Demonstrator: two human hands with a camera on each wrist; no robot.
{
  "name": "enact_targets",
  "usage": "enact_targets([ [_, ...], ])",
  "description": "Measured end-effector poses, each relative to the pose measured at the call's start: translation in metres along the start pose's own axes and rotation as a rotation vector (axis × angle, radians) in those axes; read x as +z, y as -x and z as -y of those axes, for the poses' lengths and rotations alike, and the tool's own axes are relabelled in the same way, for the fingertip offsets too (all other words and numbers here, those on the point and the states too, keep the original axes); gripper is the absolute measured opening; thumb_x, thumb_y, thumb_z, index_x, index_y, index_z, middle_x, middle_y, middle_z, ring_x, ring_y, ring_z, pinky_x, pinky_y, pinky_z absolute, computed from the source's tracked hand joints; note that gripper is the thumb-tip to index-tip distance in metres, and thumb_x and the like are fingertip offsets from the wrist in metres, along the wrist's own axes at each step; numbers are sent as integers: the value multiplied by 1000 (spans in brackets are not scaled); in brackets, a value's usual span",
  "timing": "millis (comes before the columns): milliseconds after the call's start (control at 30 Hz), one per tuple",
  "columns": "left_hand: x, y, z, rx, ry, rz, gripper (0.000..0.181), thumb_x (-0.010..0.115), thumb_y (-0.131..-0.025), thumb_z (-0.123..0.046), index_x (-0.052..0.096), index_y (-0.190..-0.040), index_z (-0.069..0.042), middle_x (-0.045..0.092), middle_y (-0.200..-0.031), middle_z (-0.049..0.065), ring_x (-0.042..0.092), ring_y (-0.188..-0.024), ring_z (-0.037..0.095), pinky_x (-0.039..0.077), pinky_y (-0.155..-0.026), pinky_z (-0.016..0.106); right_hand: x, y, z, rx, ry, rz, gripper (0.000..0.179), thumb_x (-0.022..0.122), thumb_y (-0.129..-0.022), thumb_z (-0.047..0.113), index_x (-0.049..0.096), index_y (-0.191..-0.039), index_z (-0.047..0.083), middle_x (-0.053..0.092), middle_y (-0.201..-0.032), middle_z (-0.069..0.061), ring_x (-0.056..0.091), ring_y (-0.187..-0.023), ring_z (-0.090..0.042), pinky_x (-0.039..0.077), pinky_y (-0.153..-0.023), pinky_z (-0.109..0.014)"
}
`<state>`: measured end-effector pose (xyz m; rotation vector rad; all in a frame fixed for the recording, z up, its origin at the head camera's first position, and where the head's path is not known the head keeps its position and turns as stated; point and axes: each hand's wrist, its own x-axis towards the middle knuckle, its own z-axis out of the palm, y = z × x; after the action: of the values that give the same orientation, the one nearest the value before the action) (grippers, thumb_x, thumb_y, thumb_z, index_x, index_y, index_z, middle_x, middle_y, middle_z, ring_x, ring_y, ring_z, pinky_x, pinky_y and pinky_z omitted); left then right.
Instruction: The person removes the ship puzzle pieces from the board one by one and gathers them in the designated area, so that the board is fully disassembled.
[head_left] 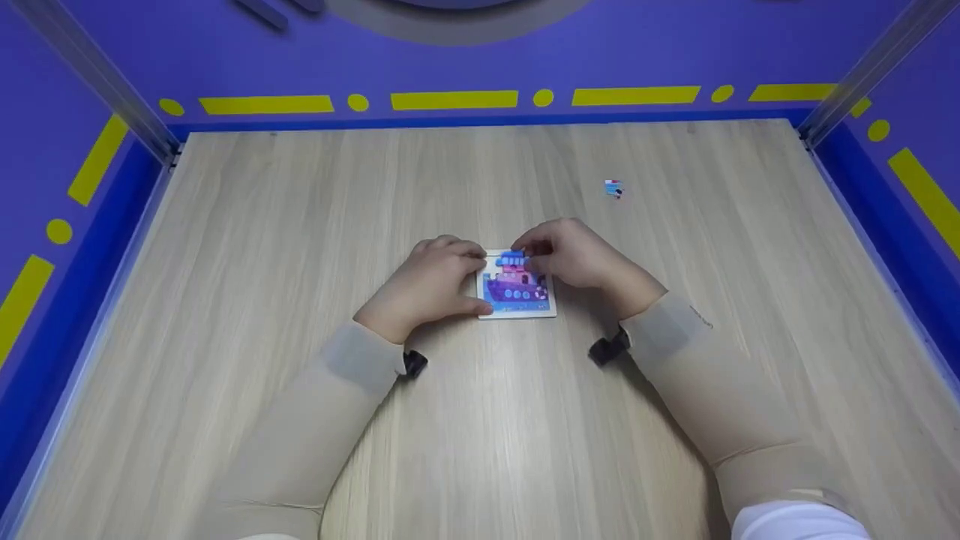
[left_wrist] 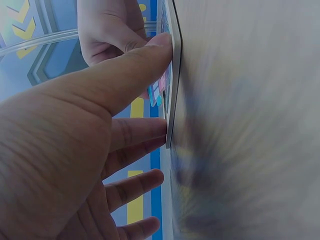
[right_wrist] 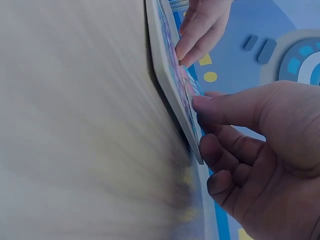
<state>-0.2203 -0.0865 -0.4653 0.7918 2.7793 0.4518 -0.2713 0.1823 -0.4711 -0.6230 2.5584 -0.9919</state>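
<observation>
A small square jigsaw puzzle (head_left: 517, 305) in a pale tray lies on the table, picturing a purple and pink boat on blue water. My left hand (head_left: 435, 285) steadies its left side: the thumb presses the near corner, and straight fingertips touch farther up the edge. At the far right part of the picture, my right hand (head_left: 576, 253) pinches a puzzle piece (left_wrist: 154, 95) between thumb and fingers. This piece, blue and pink, stands tilted up from the board in the left wrist view. The right fingers hide the tray's far right corner.
One loose puzzle piece (head_left: 613, 188), light blue with red and dark marks, lies beyond the right hand on the wooden table (head_left: 337, 195). Purple-blue walls (head_left: 450, 67) with yellow markings enclose the table's back and sides.
</observation>
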Motion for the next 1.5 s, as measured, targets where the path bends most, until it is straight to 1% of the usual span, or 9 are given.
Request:
enact_targets([
  [200,-2,0,0,5,-5,2,77,87,-97,-57,70,-155,-8,63,-165,5,49,-161,35,35,-138,59,-6,-1,-2,5,-96,-38,29,74,-106,4,84,-133,7,79,-118,-13,65,-104,-23,54,-91,-34],
  [433,-1,0,0,0,8,0,76,87,-97,-56,71,-154,-8,64,-164,5,50,-160,33,35,-137,58,-11,-3,-10,59,-344,-56,33,73,-106,5,81,-138,5,75,-119,-9,64,-106,-18,57,-85,-19],
  [633,-2,0,-1,2,6,6,76,87,-97,-55,71,-154,-7,63,-164,5,50,-160,33,35,-137,58,-16,-3,-14,138,-608,-58,34,73,-108,7,78,-141,3,77,-116,1,70,-100,-11,63,-83,-21],
  [800,-2,0,-1,0,7,10,76,87,-98,-55,71,-154,-7,63,-164,5,50,-160,33,34,-138,58,-21,-3,-19,188,-752,-107,32,70,-110,7,76,-141,3,77,-119,1,72,-97,-11,60,-85,-22],
  [900,-1,0,-1,-1,3,11,76,87,-97,-55,70,-154,-7,62,-166,5,49,-161,34,34,-138,58,-24,-3,-22,213,-802,-191,32,69,-111,7,77,-141,5,73,-118,-1,73,-99,-16,60,-87,-25],
  [1033,-1,0,-1,-3,-3,15,77,87,-97,-55,70,-155,-7,62,-166,5,48,-162,34,33,-139,58,-30,-5,-30,193,-827,-348,33,69,-109,3,77,-140,4,68,-118,-4,69,-97,-19,59,-79,-26],
  [1200,-1,0,-1,-3,-8,13,77,88,-97,-55,70,-155,-7,62,-165,5,49,-162,34,34,-138,58,-44,-5,-45,173,-867,-474,33,67,-111,5,75,-143,4,69,-124,-3,70,-98,-15,57,-80,-24],
  [1367,-1,0,-1,-5,-4,11,77,88,-96,-55,70,-154,-7,62,-165,5,49,-161,33,35,-138,58,-59,-4,-61,136,-1022,-615,27,68,-111,4,76,-138,4,68,-120,-2,71,-100,-13,58,-85,-23],
  [1500,-1,0,-1,-4,0,11,78,88,-96,-56,70,-155,-7,62,-166,5,49,-161,33,35,-138,58,-70,-2,-72,107,-1108,-737,24,74,-108,2,77,-132,2,68,-111,-3,73,-95,-13,58,-80,-22],
])
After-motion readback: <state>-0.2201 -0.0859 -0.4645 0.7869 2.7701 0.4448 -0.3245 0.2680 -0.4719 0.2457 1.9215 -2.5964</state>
